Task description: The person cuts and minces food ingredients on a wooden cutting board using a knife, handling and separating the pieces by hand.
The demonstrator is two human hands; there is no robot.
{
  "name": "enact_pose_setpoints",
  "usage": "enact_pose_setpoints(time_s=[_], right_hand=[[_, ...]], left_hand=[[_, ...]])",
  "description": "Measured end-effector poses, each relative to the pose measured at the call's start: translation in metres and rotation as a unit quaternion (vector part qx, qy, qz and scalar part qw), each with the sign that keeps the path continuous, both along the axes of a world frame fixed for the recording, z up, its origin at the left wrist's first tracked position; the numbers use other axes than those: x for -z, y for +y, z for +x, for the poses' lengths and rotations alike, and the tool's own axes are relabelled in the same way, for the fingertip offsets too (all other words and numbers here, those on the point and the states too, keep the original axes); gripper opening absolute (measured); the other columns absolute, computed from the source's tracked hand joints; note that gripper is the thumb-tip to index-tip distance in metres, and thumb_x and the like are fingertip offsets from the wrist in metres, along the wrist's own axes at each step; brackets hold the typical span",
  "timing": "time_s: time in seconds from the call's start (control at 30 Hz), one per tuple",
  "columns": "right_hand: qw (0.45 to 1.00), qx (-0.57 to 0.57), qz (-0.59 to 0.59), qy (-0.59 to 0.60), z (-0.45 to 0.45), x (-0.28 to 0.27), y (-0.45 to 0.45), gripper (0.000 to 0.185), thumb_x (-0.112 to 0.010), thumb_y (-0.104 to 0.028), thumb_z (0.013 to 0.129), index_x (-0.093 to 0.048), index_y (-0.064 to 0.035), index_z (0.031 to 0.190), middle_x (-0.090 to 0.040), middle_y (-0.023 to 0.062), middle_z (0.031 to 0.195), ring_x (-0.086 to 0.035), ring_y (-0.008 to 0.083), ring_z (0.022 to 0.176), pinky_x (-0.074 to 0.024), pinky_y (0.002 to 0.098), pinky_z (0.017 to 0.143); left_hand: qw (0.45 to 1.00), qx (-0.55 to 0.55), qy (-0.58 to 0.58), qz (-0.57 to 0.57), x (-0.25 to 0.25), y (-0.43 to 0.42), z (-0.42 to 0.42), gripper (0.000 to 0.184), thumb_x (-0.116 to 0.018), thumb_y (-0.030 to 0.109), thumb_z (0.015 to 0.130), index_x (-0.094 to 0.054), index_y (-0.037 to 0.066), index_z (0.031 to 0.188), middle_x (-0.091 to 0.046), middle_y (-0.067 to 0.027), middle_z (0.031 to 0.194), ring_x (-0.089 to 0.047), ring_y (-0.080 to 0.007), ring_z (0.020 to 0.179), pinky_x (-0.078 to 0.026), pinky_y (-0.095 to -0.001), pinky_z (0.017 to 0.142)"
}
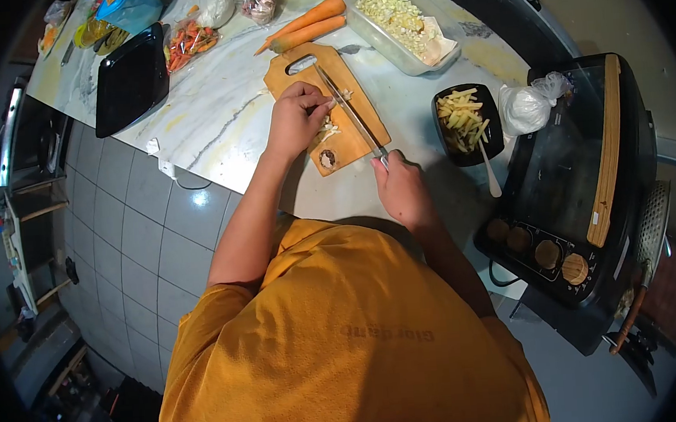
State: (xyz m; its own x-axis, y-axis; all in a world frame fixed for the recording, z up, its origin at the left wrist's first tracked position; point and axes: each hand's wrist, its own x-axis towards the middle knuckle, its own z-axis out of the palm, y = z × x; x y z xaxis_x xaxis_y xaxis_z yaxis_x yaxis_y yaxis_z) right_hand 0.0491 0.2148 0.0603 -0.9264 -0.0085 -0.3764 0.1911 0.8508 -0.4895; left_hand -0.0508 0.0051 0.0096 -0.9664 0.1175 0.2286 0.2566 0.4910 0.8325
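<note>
My right hand (405, 189) is closed round the handle of a kitchen knife (357, 120), whose long blade lies slantwise over a wooden cutting board (363, 99). On the blade's left side, the fingers of my left hand (297, 120) are pinched on a small white piece that looks like garlic (331, 103), close to the blade. Chopped white bits (328, 132) lie on the board below those fingers, partly hidden by the hand. A dark round mark shows at the board's near corner.
Carrots (308, 34) lie beyond the board, beside a plastic container (402, 64) of chopped pale vegetables. Right of the board stand a black bowl (446, 145) of cut strips with a spoon, a white bag (524, 110) and a black oven (555, 172). Leftward are a black tray (131, 80) and bagged chillies (189, 43).
</note>
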Motion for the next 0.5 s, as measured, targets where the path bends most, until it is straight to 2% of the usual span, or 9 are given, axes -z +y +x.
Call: enact_pose_setpoints(time_s=[0.17, 0.23, 0.3, 0.5], right_hand=[[1.0, -0.002, -0.008, 0.004, -0.003, 0.004, 0.001, 0.038, -0.05, -0.035, 0.102, -0.054, 0.0034, 0.101, -0.067, 0.0291, 0.088, -0.065, 0.0496, 0.088, -0.0517, 0.0558, 0.075], [1.0, -0.008, -0.011, 0.023, -0.004, 0.008, 0.0, 0.039, -0.05, -0.035, 0.102, -0.054, 0.0035, 0.101, -0.067, 0.0292, 0.088, -0.065, 0.0496, 0.088, -0.0519, 0.0556, 0.076], [1.0, -0.008, 0.029, 0.006, -0.009, 0.005, -0.004, 0.037, -0.051, -0.034, 0.102, -0.054, 0.0026, 0.1, -0.067, 0.0283, 0.085, -0.065, 0.0492, 0.086, -0.0519, 0.0555, 0.074], [0.998, -0.01, 0.053, 0.038, -0.004, 0.001, -0.008, 0.033, -0.052, -0.033, 0.102, -0.054, 0.0007, 0.101, -0.068, 0.0267, 0.082, -0.066, 0.0479, 0.083, -0.0515, 0.0558, 0.071]], left_hand=[[1.0, 0.0, 0.003, -0.006, 0.0, 0.0, 0.0, 0.01, -0.078, 0.008, 0.082, -0.078, 0.004, 0.091, -0.065, -0.0095, 0.088, -0.063, -0.0247, 0.078, -0.052, -0.0343, 0.07], [0.999, 0.002, -0.035, -0.008, -0.001, 0.0, 0.0, 0.012, -0.078, 0.011, 0.084, -0.077, 0.003, 0.093, -0.064, -0.008, 0.088, -0.064, -0.0219, 0.083, -0.052, -0.0317, 0.075], [1.0, 0.003, -0.029, -0.011, 0.002, -0.001, -0.001, 0.012, -0.078, 0.011, 0.084, -0.077, 0.002, 0.092, -0.064, -0.0079, 0.089, -0.064, -0.0214, 0.082, -0.052, -0.0315, 0.074], [0.999, -0.019, -0.046, 0.014, -0.004, 0.0, 0.001, 0.013, -0.076, 0.011, 0.084, -0.077, 0.001, 0.092, -0.064, -0.0092, 0.09, -0.065, -0.0216, 0.079, -0.053, -0.032, 0.072]])
